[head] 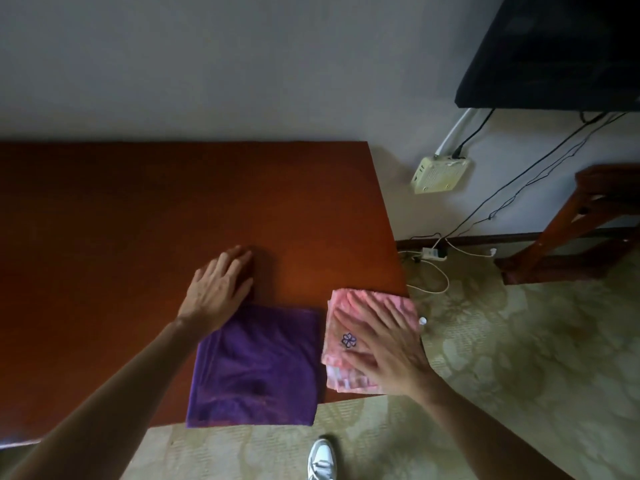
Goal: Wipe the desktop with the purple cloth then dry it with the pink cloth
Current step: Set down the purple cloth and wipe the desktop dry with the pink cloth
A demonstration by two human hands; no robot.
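A person leans over a reddish-brown wooden counter (pixel 138 209), both hands spread flat. The left hand (pixel 216 289) lies with fingers straight and relaxed, holding nothing; its fingertips rest on bare wood while the heel of the palm sits over the far corner of the purple cloth (pixel 256 367), which lies folded square just beneath and toward the wrist, at the counter's near edge. The right hand (pixel 377 348) presses flat, fingers extended, on the folded pink cloth (pixel 349 308), which lies directly under it at the counter's right corner, just beside the purple one and slightly overhanging the edge.

Both cloths look soft, light and limp, likely to sag and unfold if lifted by one corner. The purple cloth would probably handle best pressed under a flat palm or gathered across its middle folds. The smooth wood may let the folded cloth slide freely.
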